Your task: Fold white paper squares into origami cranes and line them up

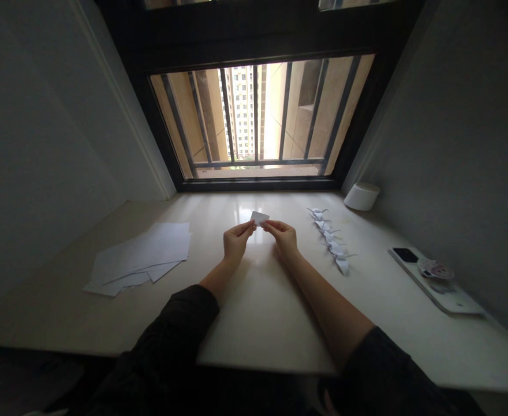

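Note:
A small folded piece of white paper (pixel 260 217) is held up above the sill, pinched at its lower corners by both hands. My left hand (pixel 237 238) grips its left side between thumb and fingers. On the right side, my right hand (pixel 283 236) pinches it the same way. The fingertips cover the paper's lower edge. To the right of my right hand stands a row of several folded paper cranes (pixel 331 238). Left of my left hand lies a loose stack of white paper sheets (pixel 150 249).
The pale windowsill (pixel 254 323) carries everything, its front edge close to my body. A phone (pixel 436 283) with a round grip on its back lies at the right. A white cylindrical object (pixel 362 196) stands by the right wall. A barred window (pixel 258 121) is behind.

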Action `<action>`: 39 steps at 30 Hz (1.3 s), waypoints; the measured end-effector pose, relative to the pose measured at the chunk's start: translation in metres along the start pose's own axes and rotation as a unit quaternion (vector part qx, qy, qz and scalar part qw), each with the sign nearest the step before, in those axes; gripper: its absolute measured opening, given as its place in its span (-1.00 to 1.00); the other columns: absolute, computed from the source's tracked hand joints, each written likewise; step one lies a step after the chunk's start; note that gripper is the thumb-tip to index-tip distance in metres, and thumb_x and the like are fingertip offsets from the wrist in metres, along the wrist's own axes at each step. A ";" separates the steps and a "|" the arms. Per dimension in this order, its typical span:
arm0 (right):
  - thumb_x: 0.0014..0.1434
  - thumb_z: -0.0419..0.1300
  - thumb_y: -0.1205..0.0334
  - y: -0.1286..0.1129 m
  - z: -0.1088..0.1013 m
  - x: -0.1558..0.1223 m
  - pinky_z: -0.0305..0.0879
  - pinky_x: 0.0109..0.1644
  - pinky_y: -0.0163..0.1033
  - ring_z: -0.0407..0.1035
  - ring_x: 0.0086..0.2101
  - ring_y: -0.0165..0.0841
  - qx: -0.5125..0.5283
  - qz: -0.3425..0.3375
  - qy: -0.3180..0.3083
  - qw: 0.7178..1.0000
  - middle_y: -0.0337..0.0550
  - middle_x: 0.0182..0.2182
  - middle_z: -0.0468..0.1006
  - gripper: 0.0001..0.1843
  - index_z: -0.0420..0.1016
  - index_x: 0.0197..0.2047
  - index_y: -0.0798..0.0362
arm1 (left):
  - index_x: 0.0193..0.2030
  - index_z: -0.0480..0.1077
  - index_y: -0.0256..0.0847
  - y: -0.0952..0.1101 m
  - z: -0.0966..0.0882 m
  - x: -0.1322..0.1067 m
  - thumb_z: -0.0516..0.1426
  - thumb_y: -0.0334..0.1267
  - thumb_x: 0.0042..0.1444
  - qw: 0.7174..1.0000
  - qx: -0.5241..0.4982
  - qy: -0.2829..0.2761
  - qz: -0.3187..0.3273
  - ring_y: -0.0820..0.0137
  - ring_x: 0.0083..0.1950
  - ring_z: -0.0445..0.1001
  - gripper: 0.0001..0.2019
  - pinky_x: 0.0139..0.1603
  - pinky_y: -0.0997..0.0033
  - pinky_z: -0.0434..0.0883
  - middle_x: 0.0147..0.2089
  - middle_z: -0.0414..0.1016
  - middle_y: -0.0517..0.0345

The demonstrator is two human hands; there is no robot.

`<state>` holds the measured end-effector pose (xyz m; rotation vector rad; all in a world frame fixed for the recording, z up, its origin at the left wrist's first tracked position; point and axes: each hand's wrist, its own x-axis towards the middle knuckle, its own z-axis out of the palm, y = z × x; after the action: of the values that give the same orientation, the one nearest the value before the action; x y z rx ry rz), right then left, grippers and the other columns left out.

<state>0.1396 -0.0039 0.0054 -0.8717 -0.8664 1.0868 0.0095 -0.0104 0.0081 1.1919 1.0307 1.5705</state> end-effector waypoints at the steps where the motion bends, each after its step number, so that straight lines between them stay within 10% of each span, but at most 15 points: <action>1: -0.31 0.44 0.15 0.000 0.000 0.000 0.36 -0.17 -0.13 0.46 -0.41 -0.32 0.004 -0.003 0.001 1.000 -0.14 -0.45 0.61 -0.70 0.58 -0.44 0.06 | -0.20 0.54 -0.26 0.000 0.000 0.000 0.28 -0.17 -0.13 1.000 0.000 -0.002 0.001 0.29 -0.22 0.53 -0.68 -0.14 0.27 0.42 -0.26 0.59 -0.04; 21: -0.27 0.40 -0.04 0.006 -0.008 0.005 0.33 -0.28 -0.20 0.48 -0.41 -0.26 -0.073 -0.025 -0.024 0.997 -0.20 -0.54 0.56 -0.55 0.35 -0.40 0.02 | 0.02 0.30 -0.24 -0.003 -0.005 0.001 0.32 -0.08 -0.18 0.998 0.031 -0.036 -0.037 0.23 -0.23 0.56 -0.39 -0.20 0.26 0.44 -0.35 0.58 -0.02; 28: -0.25 0.37 -0.08 0.006 -0.010 0.009 0.31 -0.29 -0.21 0.47 -0.38 -0.26 -0.118 -0.041 -0.033 0.992 -0.18 -0.48 0.57 -0.51 0.33 -0.33 0.00 | -0.37 0.51 -0.29 -0.001 -0.008 0.003 0.26 0.05 -0.14 0.988 0.107 -0.079 -0.075 0.21 -0.25 0.55 -0.61 -0.35 0.35 0.41 -0.33 0.58 -0.11; 39: -0.37 0.43 0.06 0.009 -0.013 0.009 0.23 -0.47 -0.33 0.37 -0.53 -0.39 -0.020 0.060 -0.100 0.993 -0.35 -0.55 0.50 -0.44 0.19 -0.38 -0.03 | -0.40 0.54 -0.27 0.005 -0.009 0.003 0.25 0.02 -0.12 0.989 0.094 -0.108 -0.046 0.27 -0.32 0.54 -0.66 -0.32 0.35 0.41 -0.40 0.57 -0.04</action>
<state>0.1499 0.0047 -0.0065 -0.8665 -1.0141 1.2805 -0.0005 -0.0096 0.0113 1.3888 1.0921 1.2636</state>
